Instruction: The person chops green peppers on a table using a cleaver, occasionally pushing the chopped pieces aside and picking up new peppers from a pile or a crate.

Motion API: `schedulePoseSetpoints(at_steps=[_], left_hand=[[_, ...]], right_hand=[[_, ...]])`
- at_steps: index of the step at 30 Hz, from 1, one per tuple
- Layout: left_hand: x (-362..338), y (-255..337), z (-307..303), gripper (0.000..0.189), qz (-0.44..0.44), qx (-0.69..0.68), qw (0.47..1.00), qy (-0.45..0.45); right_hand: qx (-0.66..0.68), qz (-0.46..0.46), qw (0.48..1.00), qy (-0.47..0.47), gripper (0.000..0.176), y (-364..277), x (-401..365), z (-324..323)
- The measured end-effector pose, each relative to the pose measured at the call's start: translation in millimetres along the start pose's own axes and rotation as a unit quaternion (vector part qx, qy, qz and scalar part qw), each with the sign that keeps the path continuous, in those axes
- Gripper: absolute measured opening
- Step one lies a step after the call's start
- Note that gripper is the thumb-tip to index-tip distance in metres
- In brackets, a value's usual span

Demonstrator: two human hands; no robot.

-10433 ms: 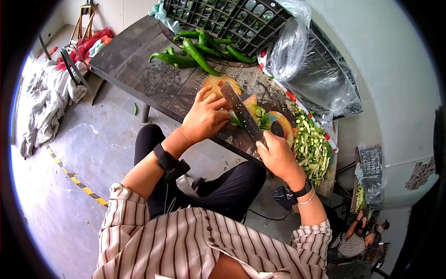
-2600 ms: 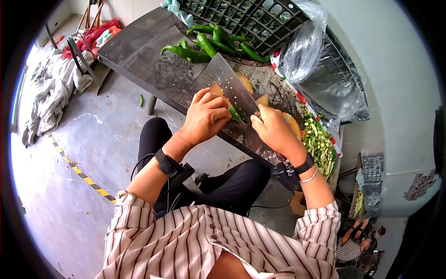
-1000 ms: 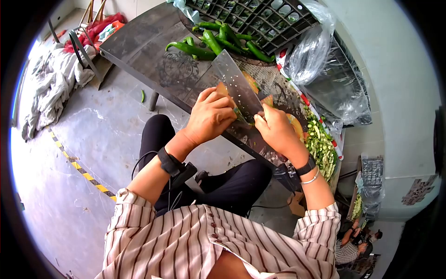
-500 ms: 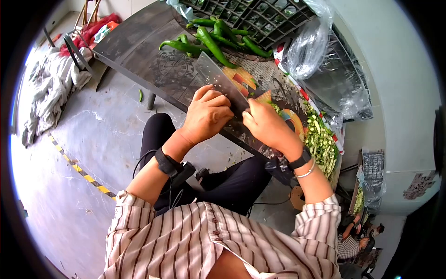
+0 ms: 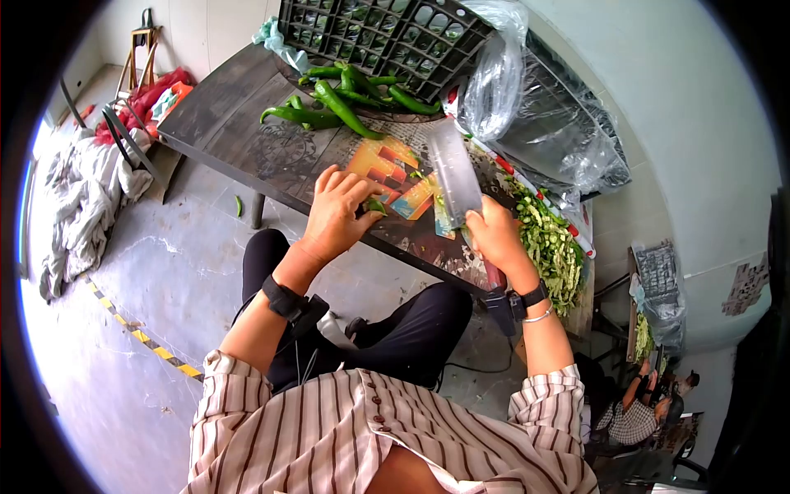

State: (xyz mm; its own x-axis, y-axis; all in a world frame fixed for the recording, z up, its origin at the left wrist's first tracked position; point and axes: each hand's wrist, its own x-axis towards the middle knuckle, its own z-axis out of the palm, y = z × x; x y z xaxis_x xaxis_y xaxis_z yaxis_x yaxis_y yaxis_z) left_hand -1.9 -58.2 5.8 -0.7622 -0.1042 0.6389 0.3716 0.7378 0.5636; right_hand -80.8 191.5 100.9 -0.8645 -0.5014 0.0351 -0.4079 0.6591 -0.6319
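Note:
My left hand [image 5: 339, 207] rests at the near edge of the dark table, its thumb and fingers closed on a short piece of green pepper [image 5: 376, 206]. To its right, my right hand [image 5: 499, 234] grips the handle of a cleaver [image 5: 454, 174]. The broad blade stands apart from the pepper piece, over the right part of the tabletop [image 5: 247, 107]. Several whole long green peppers [image 5: 346, 97] lie in a loose pile beyond my left hand. Sliced green pepper [image 5: 547, 251] is heaped just right of my right hand.
A black plastic crate [image 5: 387, 37] stands at the table's far side, with clear plastic wrapping [image 5: 494, 90] beside it. A green pepper [image 5: 239, 206] lies on the floor. Crumpled grey cloth [image 5: 86, 198] is at the left. Other people [image 5: 638, 416] are at the lower right.
The cleaver has swung right, away from my left hand, and its flat side now shows. The pepper piece in my left hand has come into view. The whole view has shifted slightly.

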Motion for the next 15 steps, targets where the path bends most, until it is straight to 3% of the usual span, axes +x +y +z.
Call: schedulePoseSetpoints(at_steps=[4,10,15], left_hand=[[-1,7,1,0.03,-0.023,0.1,0.995,-0.011],[9,8,13,0.026,0.052,0.018,0.997,-0.046],[10,6,17,0.027,0.053,0.016,0.997,-0.06]], right_hand=[[0.055,0.065,0.995,0.056,0.015,10,-12,-22],[0.127,0.068,0.988,0.046,0.013,7,-30,-26],[0.161,0.062,0.985,0.017,0.019,5,-37,-11]])
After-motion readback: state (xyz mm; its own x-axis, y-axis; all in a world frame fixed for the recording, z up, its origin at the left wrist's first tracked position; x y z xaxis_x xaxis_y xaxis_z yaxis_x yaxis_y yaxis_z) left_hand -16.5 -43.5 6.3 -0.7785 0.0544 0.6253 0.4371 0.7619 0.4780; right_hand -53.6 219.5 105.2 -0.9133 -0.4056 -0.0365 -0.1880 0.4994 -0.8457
